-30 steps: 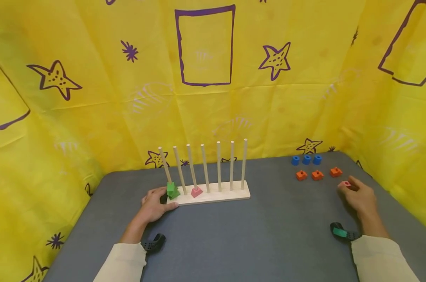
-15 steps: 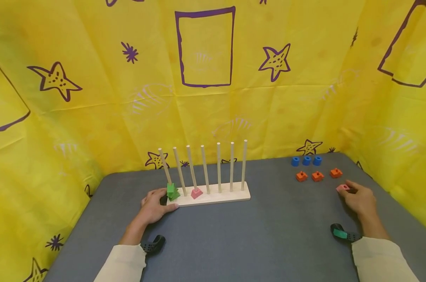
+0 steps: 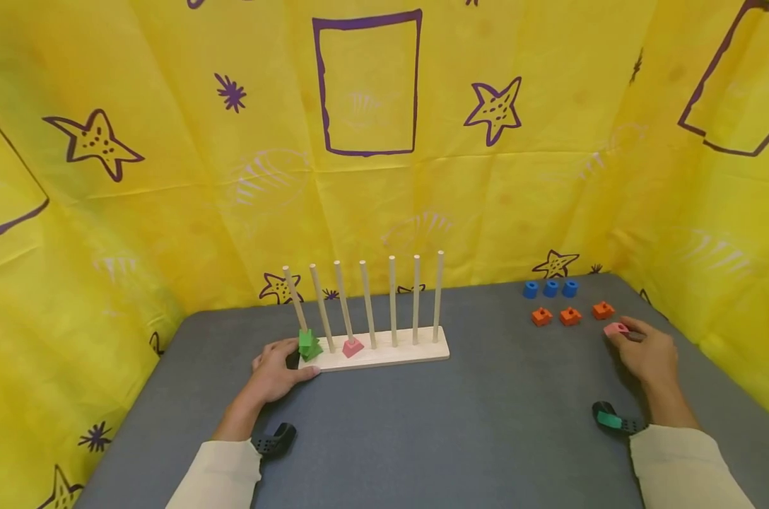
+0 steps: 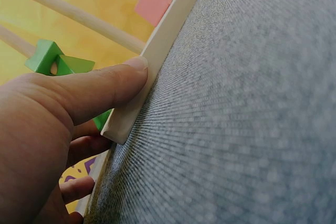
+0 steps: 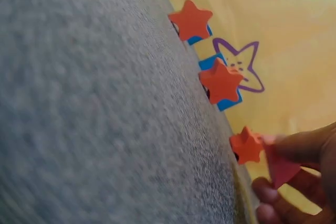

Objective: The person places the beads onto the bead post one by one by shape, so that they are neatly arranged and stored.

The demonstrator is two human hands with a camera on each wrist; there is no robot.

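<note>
A wooden peg board (image 3: 391, 356) with several upright pegs stands on the table. My left hand (image 3: 276, 371) holds its left end, the thumb (image 4: 118, 85) against the front edge of the base. Green angular blocks (image 3: 308, 344) are stacked on the leftmost peg. A pink block (image 3: 353, 347) with sloping sides sits low on the third peg. At the right my right hand (image 3: 648, 353) pinches another pink block (image 3: 615, 329), which looks triangular in the right wrist view. Close to that block is an orange star block (image 5: 247, 145).
Three orange star-shaped blocks (image 3: 570, 317) lie in a row at the back right. Behind them stand three blue blocks (image 3: 551, 288) with holes. A yellow patterned cloth (image 3: 372, 198) rises along the back and sides of the grey table (image 3: 454, 438).
The pink block in my right hand has turned and shifted slightly left, and more of it shows. My left hand keeps its place on the board.
</note>
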